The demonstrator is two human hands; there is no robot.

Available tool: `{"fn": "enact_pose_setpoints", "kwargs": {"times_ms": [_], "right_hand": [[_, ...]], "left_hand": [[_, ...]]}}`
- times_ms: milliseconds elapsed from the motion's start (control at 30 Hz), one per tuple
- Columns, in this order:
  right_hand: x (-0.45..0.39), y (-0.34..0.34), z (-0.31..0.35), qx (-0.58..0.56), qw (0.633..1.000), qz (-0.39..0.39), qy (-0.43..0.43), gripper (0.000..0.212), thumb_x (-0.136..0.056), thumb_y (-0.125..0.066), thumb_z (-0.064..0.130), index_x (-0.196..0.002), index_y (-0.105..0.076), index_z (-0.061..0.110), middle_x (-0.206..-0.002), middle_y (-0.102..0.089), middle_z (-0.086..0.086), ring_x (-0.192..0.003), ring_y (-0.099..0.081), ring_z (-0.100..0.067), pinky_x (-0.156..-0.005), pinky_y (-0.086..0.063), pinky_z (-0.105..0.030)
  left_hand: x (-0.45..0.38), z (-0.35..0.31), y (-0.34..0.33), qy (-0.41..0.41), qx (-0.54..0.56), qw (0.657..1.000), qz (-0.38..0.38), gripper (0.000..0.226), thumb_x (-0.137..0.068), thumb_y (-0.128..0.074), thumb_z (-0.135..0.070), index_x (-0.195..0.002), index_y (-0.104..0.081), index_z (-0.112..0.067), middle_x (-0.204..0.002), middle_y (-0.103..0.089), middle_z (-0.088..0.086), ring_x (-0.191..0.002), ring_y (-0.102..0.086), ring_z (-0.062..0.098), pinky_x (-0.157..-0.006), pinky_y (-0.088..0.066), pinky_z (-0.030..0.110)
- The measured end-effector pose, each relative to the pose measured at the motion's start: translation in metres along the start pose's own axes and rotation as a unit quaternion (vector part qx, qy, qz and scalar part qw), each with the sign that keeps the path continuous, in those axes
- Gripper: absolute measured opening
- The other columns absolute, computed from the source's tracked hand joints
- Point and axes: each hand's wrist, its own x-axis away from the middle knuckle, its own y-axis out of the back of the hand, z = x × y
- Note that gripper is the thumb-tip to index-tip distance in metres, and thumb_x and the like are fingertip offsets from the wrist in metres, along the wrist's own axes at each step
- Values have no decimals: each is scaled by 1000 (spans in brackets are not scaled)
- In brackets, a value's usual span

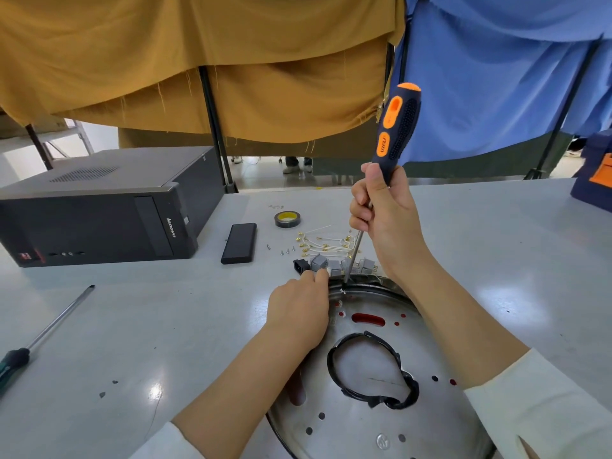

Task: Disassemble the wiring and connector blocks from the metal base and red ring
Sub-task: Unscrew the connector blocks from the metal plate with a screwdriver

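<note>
Nearest to me I see the round shiny metal base (381,422) lying flat on the pale grey tabletop (139,326), with small holes in it and a big opening in the middle edged with a black rim. Red shows through a slot and some holes in the plate; this is the red ring (368,319) under it, mostly hidden.

My left hand (298,313) rests on the far left edge of the base. Its fingers (319,276) are curled forward and press on a grey plastic connector block (319,262) at the rim; I cannot tell if they really pinch it. Beside it stands a row of more grey blocks and one black socket part (301,265).

My right hand (387,220) holds the orange and black screwdriver (395,127) almost upright, fingers wrapped tightly around the lower handle and the shaft. The tip touches the far rim of the base, just beside the blocks.

Behind the blocks lie loose white wires with brass terminals (326,241), and a few small screws (288,250). Farther are a flat black rectangular device (239,243) and a roll of yellow and black tape (287,219). At the left lies a second long screwdriver with dark green handle (43,336), and behind it a black desktop computer case (99,210) on its side.
</note>
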Motion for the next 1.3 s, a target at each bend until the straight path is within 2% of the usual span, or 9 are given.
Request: {"fn": "enact_pose_setpoints", "kwargs": {"times_ms": [167, 333, 500, 633, 867, 933, 1067, 1200, 1300], "right_hand": [[2, 3, 13, -2, 1000, 5, 13, 13, -99, -43, 31, -99, -44, 18, -65, -42, 9, -52, -30, -7, -49, -25, -23], [5, 13, 30, -49, 999, -17, 17, 17, -99, -42, 32, -101, -44, 16, -65, -45, 7, -52, -30, -9, -49, -29, -22], [8, 16, 42, -79, 996, -33, 20, 16, -101, -39, 31, -102, -45, 16, -65, -44, 6, -52, -31, -9, -49, -31, -21], [11, 11, 46, -80, 996, -39, 23, 15, -102, -38, 30, -101, -45, 16, -64, -44, 6, -52, -31, -9, -48, -31, -20], [17, 9, 45, -98, 994, -47, 23, 15, -103, -37, 28, -99, -46, 17, -65, -44, 5, -52, -33, -10, -49, -33, -21], [18, 11, 44, -76, 995, -56, 26, 16, -102, -38, 28, -101, -48, 17, -70, -46, 3, -56, -40, -10, -55, -38, -23], [19, 21, 50, 149, 985, -83, 12, 23, -98, -47, 35, -105, -61, 18, -72, -49, 14, -62, -44, -2, -61, -40, -21], [17, 38, 66, 173, 973, 65, -135, 35, -90, -63, 28, -110, -60, 0, -51, -35, 6, -44, -29, -9, -46, -31, -20], [20, 45, 77, 136, 948, 169, -232, 34, -81, -72, 19, -113, -66, 8, -60, -57, -3, -45, -44, -12, -46, -42, -20]], "left_hand": [[-1, 1, 0, 14, 46, 999, 22, 28, -95, -40, -16, -123, -38, -17, -119, -51, 5, -102, -52, 25, -66, -36, 33], [-6, 10, 15, -27, 311, 950, 6, 52, -89, -45, -6, -137, -38, -24, -137, -43, -4, -127, -36, 14, -103, -31, 24], [8, 10, 33, -76, 457, 886, 21, 47, -81, -69, -21, -119, -50, -41, -109, -59, -27, -102, -52, -13, -85, -34, -1], [11, 5, 39, -47, 568, 820, 52, 28, -80, -73, -15, -101, -62, -30, -93, -72, -8, -91, -66, 3, -82, -53, 26], [14, 6, 43, -6, 614, 789, 39, 16, -80, -71, -4, -83, -66, -19, -84, -74, 6, -78, -70, 17, -81, -55, 30], [16, 8, 43, 0, 612, 790, 29, 14, -81, -70, -4, -85, -67, -16, -82, -74, 8, -74, -70, 15, -77, -55, 26], [17, 24, 47, 17, 545, 838, -26, 11, -81, -71, -12, -85, -70, -21, -77, -73, -4, -76, -69, 8, -75, -52, 15], [13, 51, 44, 42, 426, 901, -65, 17, -82, -70, -14, -77, -69, -31, -70, -70, -17, -70, -63, -8, -66, -41, 1], [10, 67, 36, 72, 377, 920, -75, 11, -83, -69, -18, -81, -69, -29, -71, -67, -19, -72, -60, -11, -60, -38, 0]]}}
